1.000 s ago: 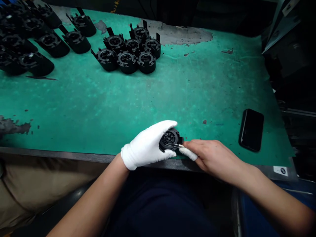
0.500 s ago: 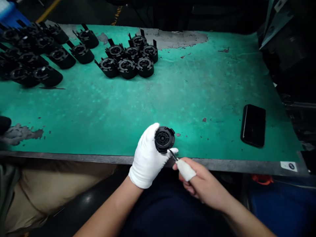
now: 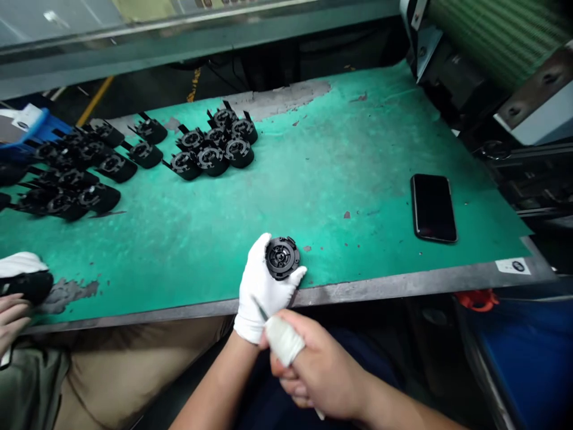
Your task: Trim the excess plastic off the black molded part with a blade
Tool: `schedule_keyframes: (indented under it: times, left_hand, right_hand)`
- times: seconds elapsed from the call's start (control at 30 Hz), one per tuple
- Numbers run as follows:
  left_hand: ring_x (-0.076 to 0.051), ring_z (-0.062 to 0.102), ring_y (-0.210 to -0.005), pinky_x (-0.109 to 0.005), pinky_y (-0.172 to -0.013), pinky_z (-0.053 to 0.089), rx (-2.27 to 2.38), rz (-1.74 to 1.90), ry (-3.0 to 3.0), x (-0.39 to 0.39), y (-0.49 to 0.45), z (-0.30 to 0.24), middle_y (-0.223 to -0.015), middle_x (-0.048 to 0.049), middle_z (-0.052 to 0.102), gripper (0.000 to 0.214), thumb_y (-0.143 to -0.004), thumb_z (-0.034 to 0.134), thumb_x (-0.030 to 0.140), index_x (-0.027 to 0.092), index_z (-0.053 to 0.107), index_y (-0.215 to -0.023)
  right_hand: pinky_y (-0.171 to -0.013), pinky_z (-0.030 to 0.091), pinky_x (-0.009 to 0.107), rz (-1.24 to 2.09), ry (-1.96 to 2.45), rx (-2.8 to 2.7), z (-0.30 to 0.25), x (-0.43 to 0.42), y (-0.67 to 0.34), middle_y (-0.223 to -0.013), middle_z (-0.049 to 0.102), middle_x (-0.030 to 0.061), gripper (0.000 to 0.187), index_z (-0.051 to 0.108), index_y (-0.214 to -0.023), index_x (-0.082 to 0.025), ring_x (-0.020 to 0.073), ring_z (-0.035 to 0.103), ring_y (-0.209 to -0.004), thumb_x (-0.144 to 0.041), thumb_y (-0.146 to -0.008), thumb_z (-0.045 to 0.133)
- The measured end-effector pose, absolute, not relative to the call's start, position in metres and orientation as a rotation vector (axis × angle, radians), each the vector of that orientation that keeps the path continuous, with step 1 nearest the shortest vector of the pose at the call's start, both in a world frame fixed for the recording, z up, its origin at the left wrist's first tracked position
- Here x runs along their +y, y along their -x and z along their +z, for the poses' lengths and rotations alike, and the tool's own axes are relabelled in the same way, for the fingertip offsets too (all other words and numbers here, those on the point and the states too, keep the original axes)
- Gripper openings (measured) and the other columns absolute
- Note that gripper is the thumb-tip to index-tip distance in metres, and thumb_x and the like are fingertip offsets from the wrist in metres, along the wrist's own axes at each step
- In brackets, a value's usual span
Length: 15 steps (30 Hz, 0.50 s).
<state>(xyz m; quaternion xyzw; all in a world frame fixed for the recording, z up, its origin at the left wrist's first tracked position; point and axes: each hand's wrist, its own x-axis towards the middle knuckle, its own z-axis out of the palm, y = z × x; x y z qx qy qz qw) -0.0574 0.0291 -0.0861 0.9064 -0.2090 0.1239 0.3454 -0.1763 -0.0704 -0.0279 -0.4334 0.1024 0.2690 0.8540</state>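
The white-gloved left hand [image 3: 263, 289] grips a round black part with a ringed face [image 3: 282, 258] at the near edge of a green-topped bench [image 3: 358, 227]. The right hand [image 3: 316, 361], one digit wrapped in white, clasps a slim, pointed tool [image 3: 260, 309] by the glove.

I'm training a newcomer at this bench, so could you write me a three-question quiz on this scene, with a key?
1. What does the gloved left hand hold? A) a cloth, B) a round black part, C) a cup.
2. True or false: the pointed tool in the right hand is touching that part.
3. Fill in the colour: the phone lies on the ____ table top.

Key: 1. B; 2. false, they are apart; 3. green.
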Motion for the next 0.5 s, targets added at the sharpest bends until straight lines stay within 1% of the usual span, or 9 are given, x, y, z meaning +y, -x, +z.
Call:
schedule_keyframes:
  times: [0.07, 0.2, 0.3, 0.37, 0.43, 0.5]
  left_hand:
    - [-0.035, 0.053, -0.131, -0.054, -0.112, 0.044, -0.547, 0.305, -2.329, 0.030, 0.058, -0.085, -0.143, -0.0196, 0.050, 0.095, -0.072, 0.079, 0.058, 0.015, 0.036, -0.145]
    - [-0.034, 0.057, -0.127, -0.051, -0.108, 0.047, -0.513, 0.263, -2.309, 0.031, 0.059, -0.083, -0.140, -0.0167, 0.053, 0.093, -0.070, 0.079, 0.061, 0.018, 0.039, -0.142]
    - [-0.033, 0.060, -0.123, -0.051, -0.107, 0.049, -0.470, 0.257, -2.298, 0.030, 0.060, -0.084, -0.134, -0.0149, 0.058, 0.090, -0.069, 0.080, 0.062, 0.019, 0.043, -0.138]
    - [-0.033, 0.060, -0.123, -0.051, -0.107, 0.048, -0.471, 0.249, -2.283, 0.029, 0.062, -0.083, -0.132, -0.0138, 0.060, 0.085, -0.070, 0.080, 0.059, 0.020, 0.045, -0.136]
    - [-0.032, 0.059, -0.124, -0.051, -0.109, 0.046, -0.506, 0.262, -2.261, 0.028, 0.064, -0.079, -0.131, -0.0129, 0.061, 0.075, -0.074, 0.079, 0.053, 0.020, 0.047, -0.133]
    - [-0.032, 0.059, -0.123, -0.050, -0.109, 0.046, -0.536, 0.297, -2.238, 0.027, 0.065, -0.074, -0.128, -0.0126, 0.062, 0.066, -0.076, 0.078, 0.047, 0.021, 0.050, -0.129]
  right_hand:
    - [-0.035, 0.019, 0.015, 0.524, 0.784, 0.399, -0.038, -0.064, 0.175, -0.061, 0.040, -0.0096, 0.026, 0.052, -0.096, -0.023, 0.0044, 0.025, -0.042, -0.049, -0.091, 0.054]
    - [-0.033, 0.018, 0.013, 0.403, 0.605, 0.551, -0.055, -0.054, 0.170, -0.061, 0.041, -0.0098, 0.029, 0.052, -0.094, -0.021, 0.0034, 0.025, -0.042, -0.046, -0.085, 0.065]
    - [-0.033, 0.016, 0.012, 0.342, 0.564, 0.538, -0.053, -0.045, 0.172, -0.061, 0.040, -0.0095, 0.030, 0.052, -0.092, -0.021, 0.0028, 0.022, -0.041, -0.047, -0.087, 0.066]
    - [-0.032, 0.015, 0.012, 0.240, 0.589, 0.483, -0.046, -0.044, 0.176, -0.059, 0.038, -0.0100, 0.035, 0.049, -0.087, -0.022, 0.0025, 0.020, -0.041, -0.052, -0.087, 0.066]
    - [-0.033, 0.016, 0.012, 0.089, 0.635, 0.403, -0.036, -0.050, 0.177, -0.056, 0.033, -0.0106, 0.040, 0.046, -0.083, -0.023, 0.0028, 0.018, -0.040, -0.059, -0.089, 0.063]
    - [-0.033, 0.018, 0.012, -0.011, 0.685, 0.359, -0.027, -0.063, 0.173, -0.057, 0.032, -0.0102, 0.039, 0.047, -0.083, -0.023, 0.0034, 0.017, -0.040, -0.060, -0.092, 0.058]
